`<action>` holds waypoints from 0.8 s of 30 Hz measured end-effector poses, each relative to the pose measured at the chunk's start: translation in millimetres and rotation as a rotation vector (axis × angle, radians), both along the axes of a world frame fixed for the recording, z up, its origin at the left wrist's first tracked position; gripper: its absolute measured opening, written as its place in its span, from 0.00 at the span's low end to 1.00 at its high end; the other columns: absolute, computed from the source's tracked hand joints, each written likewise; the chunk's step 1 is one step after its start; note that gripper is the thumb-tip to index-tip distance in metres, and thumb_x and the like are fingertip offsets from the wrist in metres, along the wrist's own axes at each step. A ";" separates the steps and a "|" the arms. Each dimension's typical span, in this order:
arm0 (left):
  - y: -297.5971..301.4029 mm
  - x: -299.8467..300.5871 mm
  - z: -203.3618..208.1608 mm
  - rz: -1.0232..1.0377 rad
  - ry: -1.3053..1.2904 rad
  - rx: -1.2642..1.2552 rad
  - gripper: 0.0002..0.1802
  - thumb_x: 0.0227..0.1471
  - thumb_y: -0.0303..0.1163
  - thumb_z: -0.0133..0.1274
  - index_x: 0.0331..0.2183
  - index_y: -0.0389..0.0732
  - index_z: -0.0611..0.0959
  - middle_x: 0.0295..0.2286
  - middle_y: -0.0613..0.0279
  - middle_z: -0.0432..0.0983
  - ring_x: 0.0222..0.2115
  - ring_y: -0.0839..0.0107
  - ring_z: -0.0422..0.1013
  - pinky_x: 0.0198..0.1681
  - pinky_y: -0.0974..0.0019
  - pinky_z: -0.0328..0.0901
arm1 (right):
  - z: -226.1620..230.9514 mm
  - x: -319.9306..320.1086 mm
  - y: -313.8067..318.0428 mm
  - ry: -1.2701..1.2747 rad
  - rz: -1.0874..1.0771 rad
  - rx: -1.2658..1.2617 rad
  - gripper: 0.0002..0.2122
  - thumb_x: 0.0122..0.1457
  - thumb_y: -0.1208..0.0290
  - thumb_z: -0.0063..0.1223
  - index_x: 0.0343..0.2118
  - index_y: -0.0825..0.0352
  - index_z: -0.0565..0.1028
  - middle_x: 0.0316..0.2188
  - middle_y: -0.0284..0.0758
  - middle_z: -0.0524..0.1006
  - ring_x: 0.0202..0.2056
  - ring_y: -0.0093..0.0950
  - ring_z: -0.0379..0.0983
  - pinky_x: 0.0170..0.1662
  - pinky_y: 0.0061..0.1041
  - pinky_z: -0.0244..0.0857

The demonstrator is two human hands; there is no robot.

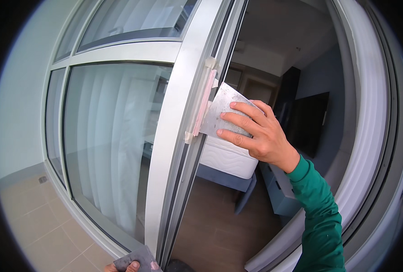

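My right hand (253, 131) grips a wide, speckled metal putty knife (226, 102), its fingers spread over the blade. The blade's left edge meets or nearly meets a narrow strip of pink filler (204, 102) on the edge of the white door frame (165, 149). Pale masking tape (194, 109) borders the strip, with loose ends at top and bottom. At the bottom edge, my left hand (130, 267) holds a second metal putty knife (140, 259) with a pinkish smear near its corner. Only the thumb and some fingers of that hand show.
A glass pane (106, 136) with white curtains behind it lies left of the frame. Through the open doorway are a mattress (231, 158), a wall-mounted television (308, 122) and a grey-blue cabinet (278, 195). Beige floor tiles (47, 226) run along the lower left.
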State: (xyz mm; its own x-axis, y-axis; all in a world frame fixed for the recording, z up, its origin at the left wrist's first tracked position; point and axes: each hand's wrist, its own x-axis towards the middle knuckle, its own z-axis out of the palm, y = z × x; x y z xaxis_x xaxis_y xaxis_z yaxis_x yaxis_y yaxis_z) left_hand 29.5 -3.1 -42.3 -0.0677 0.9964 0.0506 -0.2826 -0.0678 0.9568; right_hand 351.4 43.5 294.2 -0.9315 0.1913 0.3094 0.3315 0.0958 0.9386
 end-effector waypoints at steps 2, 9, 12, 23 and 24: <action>-0.6 1.1 -4.9 -0.003 0.005 -0.010 0.13 0.50 0.29 0.61 0.35 0.28 0.84 0.29 0.62 0.79 0.29 0.74 0.71 0.35 0.68 0.66 | 6.7 -0.3 2.4 -0.020 -0.024 -0.017 0.23 0.44 0.85 0.52 0.43 0.54 0.78 0.48 0.30 0.74 0.54 0.35 0.67 0.53 0.42 0.63; -5.8 -1.1 -13.6 0.047 -0.048 -0.017 0.12 0.50 0.30 0.61 0.33 0.29 0.85 0.26 0.65 0.77 0.26 0.73 0.69 0.32 0.68 0.64 | 14.1 -7.4 12.5 -0.035 -0.044 -0.066 0.27 0.39 0.88 0.50 0.43 0.53 0.78 0.50 0.29 0.73 0.55 0.34 0.67 0.55 0.44 0.61; -8.3 -4.6 -13.5 0.049 -0.022 -0.070 0.12 0.50 0.31 0.61 0.32 0.29 0.85 0.25 0.67 0.76 0.25 0.75 0.67 0.30 0.69 0.62 | 17.2 -7.8 12.9 -0.038 -0.060 -0.089 0.27 0.38 0.89 0.50 0.42 0.53 0.78 0.49 0.29 0.73 0.55 0.34 0.67 0.55 0.43 0.61; -7.8 -8.0 -22.5 0.090 0.027 -0.059 0.13 0.51 0.34 0.61 0.26 0.31 0.83 0.18 0.72 0.67 0.19 0.79 0.58 0.21 0.69 0.52 | 22.8 -14.1 9.8 -0.040 -0.099 -0.139 0.25 0.39 0.89 0.52 0.41 0.54 0.79 0.49 0.29 0.73 0.55 0.34 0.66 0.57 0.42 0.60; -8.0 -8.0 -22.5 0.091 0.032 -0.063 0.14 0.51 0.34 0.61 0.25 0.31 0.83 0.18 0.72 0.67 0.19 0.79 0.57 0.20 0.69 0.52 | 22.6 -14.1 10.1 -0.036 -0.094 -0.145 0.25 0.39 0.89 0.52 0.41 0.54 0.79 0.49 0.29 0.73 0.55 0.34 0.66 0.57 0.42 0.60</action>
State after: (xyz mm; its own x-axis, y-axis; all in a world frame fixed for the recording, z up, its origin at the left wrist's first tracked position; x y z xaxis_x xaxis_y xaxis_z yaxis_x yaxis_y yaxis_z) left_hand 21.6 -11.1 -64.9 -0.1575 0.9875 -0.0082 -0.2477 -0.0314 0.9683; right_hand 337.3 53.6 316.8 -0.9174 0.3183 0.2390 0.3117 0.2009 0.9287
